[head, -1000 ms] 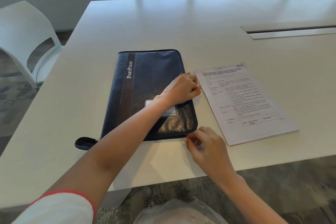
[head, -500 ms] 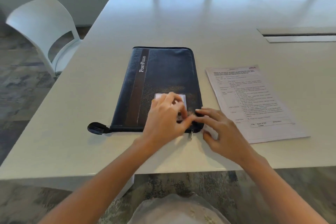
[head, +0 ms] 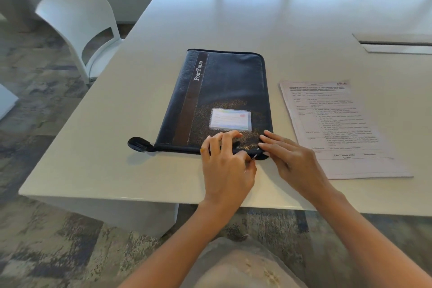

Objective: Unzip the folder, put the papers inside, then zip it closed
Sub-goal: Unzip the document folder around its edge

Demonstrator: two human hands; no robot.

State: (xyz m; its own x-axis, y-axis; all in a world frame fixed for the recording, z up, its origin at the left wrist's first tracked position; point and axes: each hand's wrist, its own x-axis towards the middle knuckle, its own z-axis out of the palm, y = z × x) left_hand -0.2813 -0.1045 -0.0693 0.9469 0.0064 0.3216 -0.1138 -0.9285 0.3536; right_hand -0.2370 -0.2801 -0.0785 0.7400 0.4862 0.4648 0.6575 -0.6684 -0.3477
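The left hand (head: 228,166) curls at the near edge of the dark folder (head: 222,91), thumb and forefinger pinching its small metal zipper pull (head: 255,156). The right hand (head: 292,159) lies flat, its straight fingers pressing the corner beside the pull. The folder lies closed on the white desk (head: 140,124), with the papers (head: 339,124) just to its right. Its soft cover likely flexes, so it is best pinned down while the tab is drawn. The zip teeth are hidden.

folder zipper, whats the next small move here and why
Probably slide the zipper pull along the folder edge to start opening it: the left hand seems to pinch it, the right hand presses the near corner flat, the folder lies closed, and the papers lie beside it.
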